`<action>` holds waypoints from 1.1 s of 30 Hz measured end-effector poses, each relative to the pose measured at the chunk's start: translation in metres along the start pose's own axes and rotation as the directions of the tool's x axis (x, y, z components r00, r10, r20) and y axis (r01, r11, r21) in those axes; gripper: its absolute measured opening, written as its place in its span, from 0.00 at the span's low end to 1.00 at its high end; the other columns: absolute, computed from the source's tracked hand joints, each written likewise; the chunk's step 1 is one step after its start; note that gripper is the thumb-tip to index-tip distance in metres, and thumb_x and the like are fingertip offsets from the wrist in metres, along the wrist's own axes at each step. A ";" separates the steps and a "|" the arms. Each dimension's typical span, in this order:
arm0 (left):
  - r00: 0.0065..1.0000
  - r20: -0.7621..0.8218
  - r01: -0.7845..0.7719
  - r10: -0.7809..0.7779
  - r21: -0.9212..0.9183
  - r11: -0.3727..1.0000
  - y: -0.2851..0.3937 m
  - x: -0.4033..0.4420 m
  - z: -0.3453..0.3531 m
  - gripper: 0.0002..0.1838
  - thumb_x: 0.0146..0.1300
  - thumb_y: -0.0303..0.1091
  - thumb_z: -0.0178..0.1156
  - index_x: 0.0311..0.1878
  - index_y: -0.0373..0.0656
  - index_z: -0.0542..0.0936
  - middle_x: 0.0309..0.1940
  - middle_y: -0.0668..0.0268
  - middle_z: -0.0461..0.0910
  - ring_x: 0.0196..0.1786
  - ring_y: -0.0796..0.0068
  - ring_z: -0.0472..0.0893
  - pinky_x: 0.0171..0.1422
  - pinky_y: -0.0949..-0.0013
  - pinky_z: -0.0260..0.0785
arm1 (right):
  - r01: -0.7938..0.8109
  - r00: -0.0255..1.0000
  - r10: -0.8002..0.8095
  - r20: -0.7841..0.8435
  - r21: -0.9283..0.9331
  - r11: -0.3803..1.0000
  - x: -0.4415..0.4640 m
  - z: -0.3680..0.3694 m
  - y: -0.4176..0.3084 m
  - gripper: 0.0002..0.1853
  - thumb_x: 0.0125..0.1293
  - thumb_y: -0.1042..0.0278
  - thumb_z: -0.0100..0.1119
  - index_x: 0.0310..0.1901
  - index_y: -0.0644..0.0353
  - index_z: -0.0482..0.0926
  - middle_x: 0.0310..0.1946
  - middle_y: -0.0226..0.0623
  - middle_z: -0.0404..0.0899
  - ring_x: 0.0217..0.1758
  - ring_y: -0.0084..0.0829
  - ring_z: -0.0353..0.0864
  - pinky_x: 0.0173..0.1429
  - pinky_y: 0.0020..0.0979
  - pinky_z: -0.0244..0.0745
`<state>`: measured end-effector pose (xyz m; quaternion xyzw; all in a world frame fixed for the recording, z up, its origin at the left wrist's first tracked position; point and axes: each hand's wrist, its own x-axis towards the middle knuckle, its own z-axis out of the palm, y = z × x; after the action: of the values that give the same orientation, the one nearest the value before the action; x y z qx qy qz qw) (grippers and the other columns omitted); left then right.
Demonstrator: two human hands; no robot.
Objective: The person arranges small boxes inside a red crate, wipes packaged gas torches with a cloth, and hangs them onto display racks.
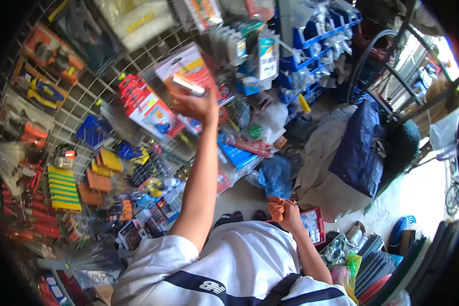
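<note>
My left hand [195, 106] reaches up to the hanging rack, its fingers closed on an orange-and-white blister pack [186, 66]. A shiny silvery part shows by the fingers, but I cannot make out what it is. Just left of that hand hang red-and-white carded packs [150, 109]. Lower down and to the right, my right hand [291, 217] is closed around a crumpled orange cloth [276, 208]. A blue plastic bag [275, 176] lies beyond the cloth, and a red-edged box [313, 225] is beside the right hand.
A wire grid [86, 66] on the left carries packaged tools, including yellow-handled pliers [45, 92]. Blue bins [311, 56] with bagged parts stand at the back. On the right are a dark blue bag [359, 148], grey pipes [375, 260] and a coiled blue hose [404, 230].
</note>
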<state>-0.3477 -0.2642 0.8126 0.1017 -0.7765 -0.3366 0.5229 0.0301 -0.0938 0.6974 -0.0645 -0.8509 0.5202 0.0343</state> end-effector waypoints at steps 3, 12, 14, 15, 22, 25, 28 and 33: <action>0.998 -0.002 -0.067 0.069 -0.246 0.967 -0.007 -0.004 -0.002 0.58 0.36 0.36 0.81 0.70 0.33 0.56 0.60 0.50 0.67 0.60 0.48 0.67 0.68 0.49 0.55 | -0.062 0.993 0.074 0.091 -0.127 0.990 0.001 -0.002 0.032 0.18 0.46 0.71 0.65 0.43 0.58 0.83 0.39 0.45 0.84 0.45 0.47 0.83 0.51 0.42 0.75; 0.938 0.324 0.006 0.124 -0.370 0.929 0.023 -0.023 -0.070 0.57 0.48 0.41 0.77 0.74 0.38 0.49 0.68 0.44 0.57 0.67 0.46 0.66 0.69 0.48 0.65 | 0.135 0.966 -0.097 -0.239 0.145 0.980 0.038 -0.024 -0.005 0.16 0.54 0.67 0.67 0.45 0.58 0.83 0.49 0.44 0.78 0.58 0.42 0.74 0.59 0.37 0.70; 0.903 0.410 0.064 0.126 -0.421 0.905 0.025 -0.027 -0.090 0.58 0.51 0.40 0.75 0.75 0.38 0.45 0.70 0.44 0.54 0.70 0.46 0.63 0.71 0.49 0.65 | 0.039 0.971 0.018 -0.237 0.232 0.972 0.042 -0.023 -0.009 0.14 0.54 0.68 0.68 0.42 0.61 0.83 0.49 0.45 0.77 0.55 0.39 0.77 0.60 0.37 0.72; 0.897 0.424 0.078 0.127 -0.433 0.898 0.029 -0.032 -0.102 0.59 0.51 0.40 0.75 0.76 0.39 0.43 0.72 0.44 0.53 0.71 0.48 0.63 0.70 0.50 0.66 | -0.024 0.988 0.064 -0.139 0.271 0.962 0.043 -0.026 -0.013 0.16 0.54 0.68 0.68 0.45 0.61 0.82 0.49 0.44 0.77 0.55 0.37 0.77 0.59 0.37 0.72; 0.401 0.897 0.861 -0.184 -0.301 0.409 0.016 -0.104 -0.196 0.52 0.58 0.39 0.66 0.78 0.43 0.44 0.74 0.54 0.53 0.72 0.58 0.61 0.73 0.57 0.58 | 0.242 0.940 -0.340 0.039 0.625 0.742 0.062 -0.005 -0.047 0.38 0.63 0.42 0.60 0.65 0.64 0.66 0.61 0.40 0.69 0.60 0.34 0.73 0.60 0.35 0.70; 0.294 0.955 0.929 -0.049 -0.273 0.250 0.015 -0.146 -0.213 0.44 0.65 0.47 0.60 0.77 0.42 0.49 0.69 0.57 0.61 0.68 0.62 0.68 0.71 0.58 0.61 | 0.292 0.863 -0.499 0.076 0.732 0.615 0.049 0.028 -0.059 0.37 0.67 0.45 0.49 0.69 0.65 0.59 0.56 0.40 0.66 0.58 0.37 0.69 0.62 0.40 0.64; -0.005 0.997 0.994 0.078 -0.004 0.111 -0.010 -0.154 -0.223 0.32 0.70 0.51 0.53 0.71 0.44 0.62 0.60 0.64 0.70 0.62 0.68 0.72 0.69 0.62 0.63 | 0.514 0.827 -0.559 -0.053 0.473 0.715 0.061 0.020 -0.093 0.28 0.66 0.52 0.47 0.59 0.65 0.65 0.45 0.41 0.63 0.49 0.40 0.66 0.56 0.41 0.62; -0.090 0.986 0.993 0.138 0.100 -0.061 0.029 -0.150 -0.236 0.31 0.72 0.56 0.46 0.70 0.48 0.62 0.61 0.64 0.70 0.64 0.68 0.72 0.69 0.60 0.64 | 0.472 0.875 -0.482 0.048 0.136 0.871 0.108 0.000 -0.105 0.22 0.54 0.61 0.56 0.47 0.65 0.69 0.45 0.50 0.64 0.48 0.49 0.67 0.54 0.43 0.64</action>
<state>-0.0694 -0.2641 0.7731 -0.0208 -0.3825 -0.8688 -0.3136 -0.0848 -0.1252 0.7901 0.1706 -0.8084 0.5478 0.1315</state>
